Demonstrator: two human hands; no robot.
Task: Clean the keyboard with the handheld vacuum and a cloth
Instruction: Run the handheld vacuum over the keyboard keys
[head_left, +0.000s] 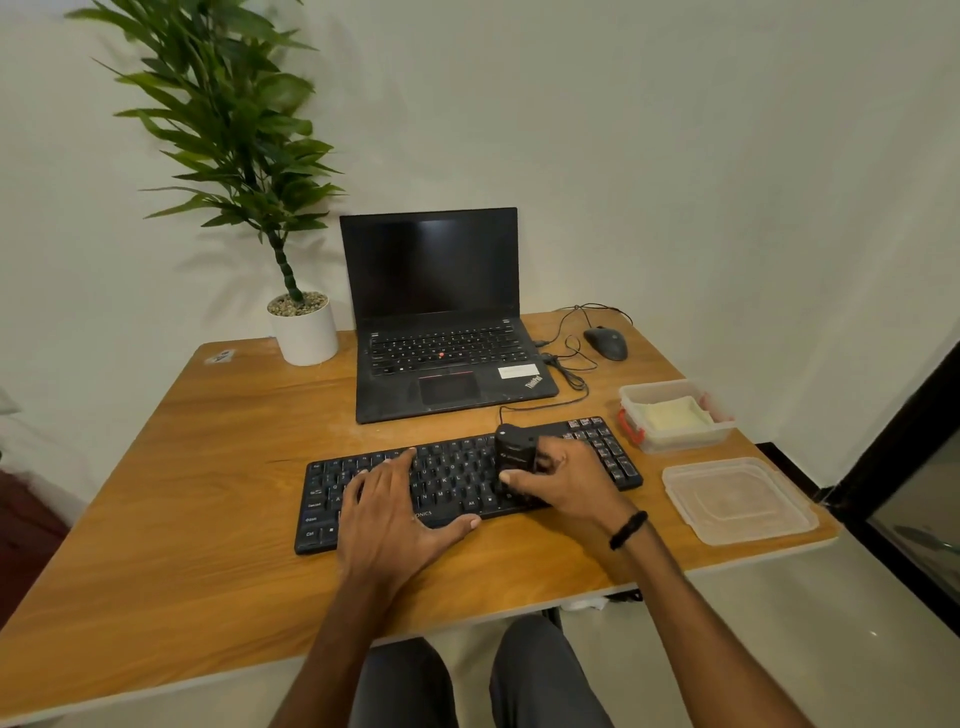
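A black keyboard lies across the wooden desk in front of me. My left hand rests flat on its left half, fingers spread, holding it down. My right hand grips a small black handheld vacuum, which stands upright on the keys right of the middle. A pale yellow cloth lies folded in a clear plastic box to the right of the keyboard.
An open black laptop stands behind the keyboard. A wired mouse with a looped cable lies at the back right. A potted plant stands at the back left. The box lid lies near the desk's right edge.
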